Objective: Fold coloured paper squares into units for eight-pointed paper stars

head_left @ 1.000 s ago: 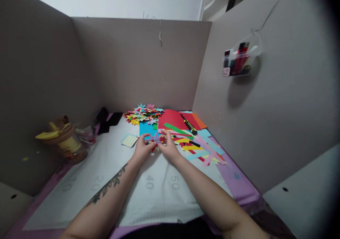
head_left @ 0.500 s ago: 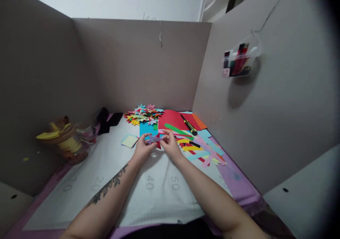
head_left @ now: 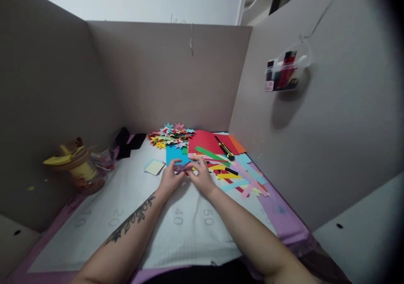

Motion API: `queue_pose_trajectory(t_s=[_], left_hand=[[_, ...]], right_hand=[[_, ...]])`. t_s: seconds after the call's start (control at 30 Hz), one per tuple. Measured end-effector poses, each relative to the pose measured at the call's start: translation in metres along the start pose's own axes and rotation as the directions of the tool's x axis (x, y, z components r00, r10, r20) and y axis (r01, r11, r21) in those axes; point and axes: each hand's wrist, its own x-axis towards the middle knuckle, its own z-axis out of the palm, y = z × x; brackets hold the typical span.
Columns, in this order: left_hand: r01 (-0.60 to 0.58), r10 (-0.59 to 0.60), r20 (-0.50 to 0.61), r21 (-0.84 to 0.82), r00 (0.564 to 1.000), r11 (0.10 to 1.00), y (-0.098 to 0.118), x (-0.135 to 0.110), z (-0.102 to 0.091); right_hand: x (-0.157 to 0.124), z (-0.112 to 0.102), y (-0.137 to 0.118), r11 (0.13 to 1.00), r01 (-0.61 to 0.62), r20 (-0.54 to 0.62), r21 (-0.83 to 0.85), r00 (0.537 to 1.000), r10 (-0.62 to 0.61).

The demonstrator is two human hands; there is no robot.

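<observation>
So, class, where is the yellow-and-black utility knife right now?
In the head view, the utility knife lies right of centre on the red paper sheet, beyond the right hand, right of the pile of paper stars.

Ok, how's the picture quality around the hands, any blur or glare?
Head view: dim, even light, no glare; wide-angle bend curves the grey partition walls and a dark vignette eats the right edge. The left hand and right hand pinch a small purple paper piece, too small and soft to read its folds. The clear wall-hung holder throws a soft shadow.
</observation>
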Motion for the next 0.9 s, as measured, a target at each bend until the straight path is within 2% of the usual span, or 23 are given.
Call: queue_pose_trajectory(t_s=[0.43, 0.7, 0.9], left_hand=[[-0.028, 0.028, 0.010, 0.033, 1.000, 0.999, -0.0005, -0.0010, 0.0007], [-0.044, 0.043, 0.030, 0.051, 0.999, 0.998, -0.0020, -0.0019, 0.0013], [0.003, -0.005, 0.027, 0.052, 1.000, 0.999, -0.0021, -0.0012, 0.0002]], right_hand=[[0.0002, -0.0004, -0.0005, 1.000, -0.019, 0.005, 0.002, 1.000, 0.019], [-0.0010, 0.0005, 0.0015, 0.999, 0.014, 0.036, -0.033, 0.999, -0.012], [-0.0007, 0.0000, 0.0029, 0.996, 0.069, 0.024, -0.051, 0.997, -0.068]])
